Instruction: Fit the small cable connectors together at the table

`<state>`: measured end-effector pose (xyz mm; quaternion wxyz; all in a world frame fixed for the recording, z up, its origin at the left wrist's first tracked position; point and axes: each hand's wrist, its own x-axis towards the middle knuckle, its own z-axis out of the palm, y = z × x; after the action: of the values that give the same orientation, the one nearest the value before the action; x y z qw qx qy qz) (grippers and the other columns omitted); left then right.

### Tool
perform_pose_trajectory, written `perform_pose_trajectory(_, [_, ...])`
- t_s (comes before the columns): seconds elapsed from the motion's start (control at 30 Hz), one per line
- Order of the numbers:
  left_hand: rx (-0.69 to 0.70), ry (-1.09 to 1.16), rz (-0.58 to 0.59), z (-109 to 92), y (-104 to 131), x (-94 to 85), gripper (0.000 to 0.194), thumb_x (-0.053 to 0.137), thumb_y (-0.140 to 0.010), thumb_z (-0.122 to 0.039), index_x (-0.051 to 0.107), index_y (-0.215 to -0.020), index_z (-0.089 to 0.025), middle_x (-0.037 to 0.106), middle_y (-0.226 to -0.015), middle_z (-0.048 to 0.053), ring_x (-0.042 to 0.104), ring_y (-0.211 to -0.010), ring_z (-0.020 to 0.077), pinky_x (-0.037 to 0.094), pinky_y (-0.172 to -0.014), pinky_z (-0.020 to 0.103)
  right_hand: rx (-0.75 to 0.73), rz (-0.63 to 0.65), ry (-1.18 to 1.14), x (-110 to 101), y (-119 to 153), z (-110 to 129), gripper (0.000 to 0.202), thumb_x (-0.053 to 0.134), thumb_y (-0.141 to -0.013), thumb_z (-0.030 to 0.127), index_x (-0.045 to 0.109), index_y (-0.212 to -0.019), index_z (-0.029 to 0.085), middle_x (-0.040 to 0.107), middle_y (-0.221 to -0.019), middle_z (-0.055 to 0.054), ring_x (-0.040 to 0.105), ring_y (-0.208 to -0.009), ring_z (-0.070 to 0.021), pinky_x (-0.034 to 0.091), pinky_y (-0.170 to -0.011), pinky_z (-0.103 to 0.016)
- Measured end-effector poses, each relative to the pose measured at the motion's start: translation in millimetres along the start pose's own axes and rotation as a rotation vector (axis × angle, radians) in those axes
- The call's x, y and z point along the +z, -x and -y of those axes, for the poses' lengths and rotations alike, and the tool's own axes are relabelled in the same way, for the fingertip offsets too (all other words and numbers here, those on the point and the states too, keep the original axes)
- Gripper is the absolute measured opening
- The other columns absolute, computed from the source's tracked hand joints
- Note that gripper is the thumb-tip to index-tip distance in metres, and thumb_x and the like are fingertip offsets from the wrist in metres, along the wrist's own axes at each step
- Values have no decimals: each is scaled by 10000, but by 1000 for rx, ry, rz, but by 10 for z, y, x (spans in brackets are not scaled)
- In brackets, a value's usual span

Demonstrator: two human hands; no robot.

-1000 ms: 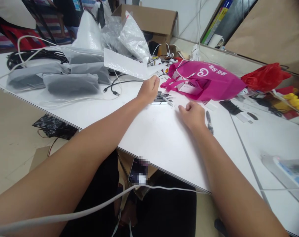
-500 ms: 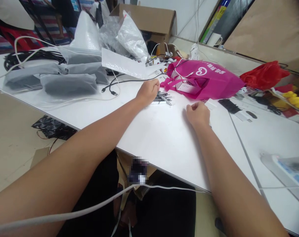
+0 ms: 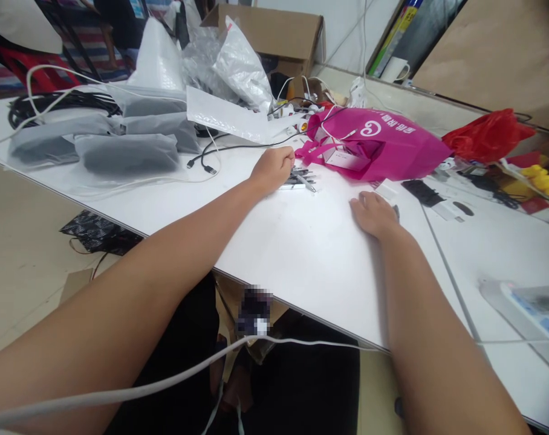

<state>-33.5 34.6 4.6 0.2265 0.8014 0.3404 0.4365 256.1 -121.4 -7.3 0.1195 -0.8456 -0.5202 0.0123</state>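
Note:
My left hand is curled closed on the white table, at the left end of a pile of pens; whatever its fingers hold is hidden. Further right, my right hand rests low on the table, its fingers bent, and what lies under the palm cannot be made out. A small dark object shows at that hand's right edge. Behind both hands lies a magenta bag with a white box in its opening.
Grey wrapped packages and coiled black cable lie at the left. Black cable plugs are near my left hand. A cardboard box and plastic wrap stand behind. A red bag is at the right. A white cord crosses my lap.
My right hand has moved slightly right and towards me, turning its back upward and lowering onto the table. My left hand has hardly moved.

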Motion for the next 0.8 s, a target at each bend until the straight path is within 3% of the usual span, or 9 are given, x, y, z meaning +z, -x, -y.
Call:
perform_pose_trajectory(0.2, [12, -5, 9, 16, -3, 5, 296, 509, -977, -35, 553, -786, -257, 656, -795, 38, 639, -819, 229, 536, -896, 433, 15, 8, 4, -23, -134, -390, 692, 433, -1193, 540, 647, -1747, 185, 533, -1907, -215, 459, -1818, -408, 337, -1493, -697])
perform_pose_trajectory(0.3, [9, -1, -3, 3, 1, 5, 308, 511, -976, -34, 527, -767, -260, 648, -786, 38, 623, -808, 229, 507, -853, 426, 13, 8, -9, -34, -159, -456, 704, 455, -1179, 530, 643, -1757, 173, 528, -1913, -204, 452, -1825, -393, 317, -1512, -645])
perform_pose_trajectory(0.4, [2, 14, -11, -31, 7, -1, 321, 501, -961, -14, 520, -754, -259, 642, -773, 30, 606, -794, 226, 477, -837, 423, 22, -23, -50, -46, -155, -445, 653, 516, -1149, 522, 720, -1668, 181, 611, -1842, -226, 554, -1747, -438, 382, -1467, -680])
perform_pose_trajectory(0.53, [-30, 29, 16, -80, 14, -16, 326, 509, -930, -17, 537, -704, -251, 611, -722, 25, 594, -776, 226, 456, -825, 419, 6, -84, -68, -70, -90, -251, 543, 595, -1099, 495, 839, -1464, 175, 785, -1598, -257, 727, -1505, -481, 519, -1327, -685])
perform_pose_trajectory(0.63, [-39, 31, 25, -93, 13, -22, 327, 509, -922, -34, 516, -672, -244, 553, -693, 27, 551, -741, 221, 448, -817, 424, -47, -113, -78, -82, -4, 18, 463, 629, -1071, 397, 879, -1364, 138, 846, -1449, -262, 770, -1423, -462, 556, -1286, -623])
perform_pose_trajectory(0.8, [-39, 30, 78, -76, 0, -6, 381, 518, -948, -69, 421, -628, -251, 407, -643, 16, 418, -686, 200, 414, -765, 426, -149, -124, -155, -91, 141, 412, 405, 633, -1053, 334, 906, -1270, 129, 883, -1366, -237, 807, -1327, -431, 585, -1237, -570])
